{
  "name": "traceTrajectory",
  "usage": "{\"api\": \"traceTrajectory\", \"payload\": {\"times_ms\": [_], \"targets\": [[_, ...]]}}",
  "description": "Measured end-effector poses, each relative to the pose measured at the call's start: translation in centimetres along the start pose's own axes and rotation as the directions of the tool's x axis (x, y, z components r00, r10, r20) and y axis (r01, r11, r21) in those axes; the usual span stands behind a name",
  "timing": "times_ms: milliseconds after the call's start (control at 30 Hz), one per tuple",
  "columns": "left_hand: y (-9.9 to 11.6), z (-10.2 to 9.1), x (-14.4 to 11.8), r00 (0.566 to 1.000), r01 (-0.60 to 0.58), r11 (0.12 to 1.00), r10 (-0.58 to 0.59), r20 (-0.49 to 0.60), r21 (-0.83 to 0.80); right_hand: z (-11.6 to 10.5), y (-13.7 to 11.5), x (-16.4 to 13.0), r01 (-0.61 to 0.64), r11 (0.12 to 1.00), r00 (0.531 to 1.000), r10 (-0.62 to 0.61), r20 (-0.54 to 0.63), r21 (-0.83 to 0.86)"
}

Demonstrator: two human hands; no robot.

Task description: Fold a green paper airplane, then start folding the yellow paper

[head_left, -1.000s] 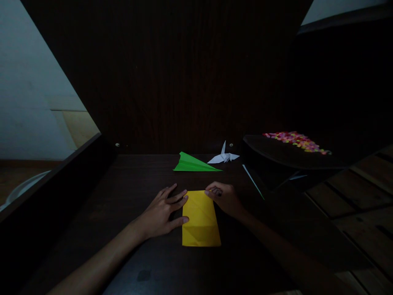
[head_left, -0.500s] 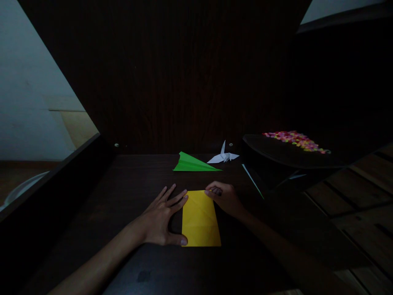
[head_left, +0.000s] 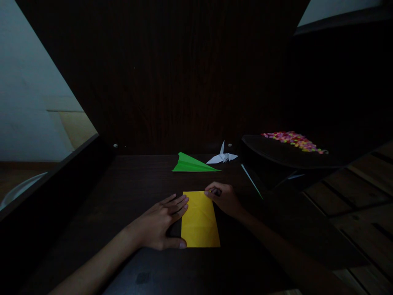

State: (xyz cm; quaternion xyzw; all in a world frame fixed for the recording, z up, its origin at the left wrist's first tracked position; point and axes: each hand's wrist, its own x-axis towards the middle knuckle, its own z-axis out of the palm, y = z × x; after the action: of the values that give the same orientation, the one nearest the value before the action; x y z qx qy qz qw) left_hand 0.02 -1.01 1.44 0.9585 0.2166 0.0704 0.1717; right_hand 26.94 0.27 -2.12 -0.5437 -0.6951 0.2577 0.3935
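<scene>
A yellow sheet of paper [head_left: 201, 221] with faint creases lies flat on the dark wooden surface [head_left: 138, 176]. Along its left edge rests my left hand [head_left: 164, 223], open, fingertips near the upper edge and thumb at the lower left corner. My right hand [head_left: 225, 198] pinches the paper's top right corner between thumb and forefinger, the other fingers curled in. Beyond the sheet sit a green paper plane [head_left: 195, 164] and a white origami crane [head_left: 223, 157].
A thin white and green strip [head_left: 251, 181] lies to the right. Behind it, a dark curved shelf [head_left: 267, 149] carries a pile of small pink, red and yellow pieces [head_left: 294, 140]. A dark wooden panel [head_left: 172, 82] rises at the back, and a low side board [head_left: 61, 176] borders the left.
My left hand's fingers have drawn closer together and slid slightly down along the paper's left edge. My right hand keeps its pinch at the corner.
</scene>
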Motion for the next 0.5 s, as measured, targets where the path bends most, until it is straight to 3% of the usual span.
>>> {"api": "traceTrajectory", "payload": {"times_ms": [267, 500], "targets": [[0.7, 0.2, -0.1, 0.999, -0.038, 0.998, 0.038, -0.011, 0.051, -0.1, -0.3, 0.0, -0.006, 1.000, 1.000, 0.006, -0.001, 0.009], [0.3, 1.0, 0.5, 0.990, -0.041, 0.999, 0.043, -0.132, 0.020, -0.1, -0.5, 0.0, -0.006, 1.000, 1.000, 0.007, -0.009, 0.020]]}}
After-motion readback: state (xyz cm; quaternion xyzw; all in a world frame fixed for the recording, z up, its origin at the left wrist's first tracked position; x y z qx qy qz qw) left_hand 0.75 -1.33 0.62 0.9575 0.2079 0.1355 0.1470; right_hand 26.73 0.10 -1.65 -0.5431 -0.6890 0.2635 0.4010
